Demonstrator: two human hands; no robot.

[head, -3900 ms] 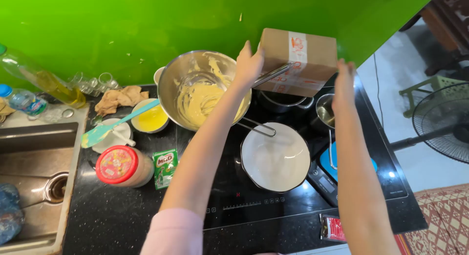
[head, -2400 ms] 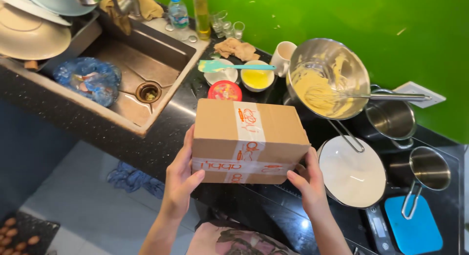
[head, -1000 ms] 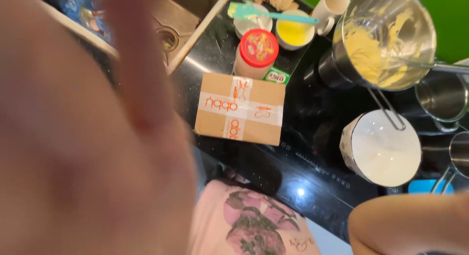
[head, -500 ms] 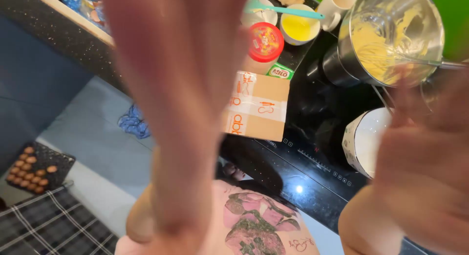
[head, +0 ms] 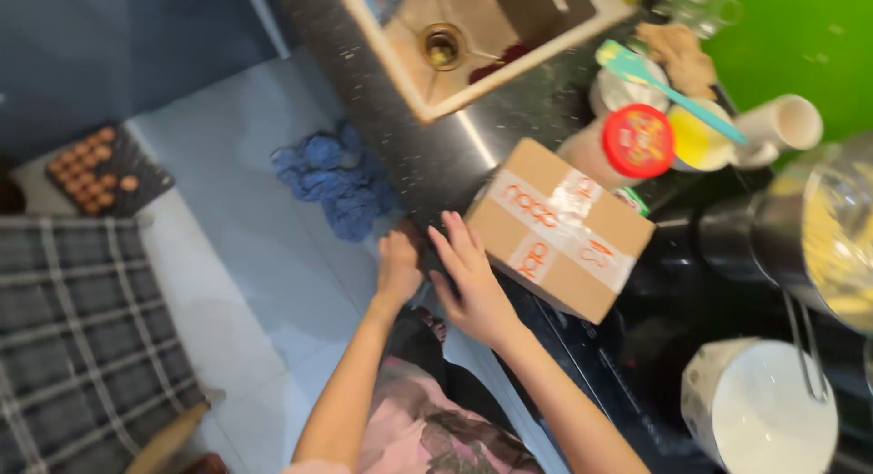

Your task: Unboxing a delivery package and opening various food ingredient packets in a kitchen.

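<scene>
A brown cardboard box (head: pixel 559 229) sealed with clear tape and orange markings lies on the black counter (head: pixel 436 156). My right hand (head: pixel 470 279) rests flat with fingers spread, fingertips at the box's near left edge. My left hand (head: pixel 398 265) grips the counter's front edge just left of it, fingers curled over the rim. Neither hand holds the box.
A jar with a red lid (head: pixel 637 139), a yellow-filled bowl (head: pixel 698 138) under a teal spatula (head: pixel 637 69), a white mug (head: pixel 782 124), a steel mixing bowl of batter (head: pixel 832 242), a white pot (head: pixel 759 406), the sink (head: pixel 473 38). On the floor: blue rag (head: pixel 336 174), egg tray (head: pixel 100 165), checked mat (head: pixel 73 338).
The box was carried from the back of the counter and set down near the front edge. My hands swept close past the camera and now rest at the counter edge beside the box.
</scene>
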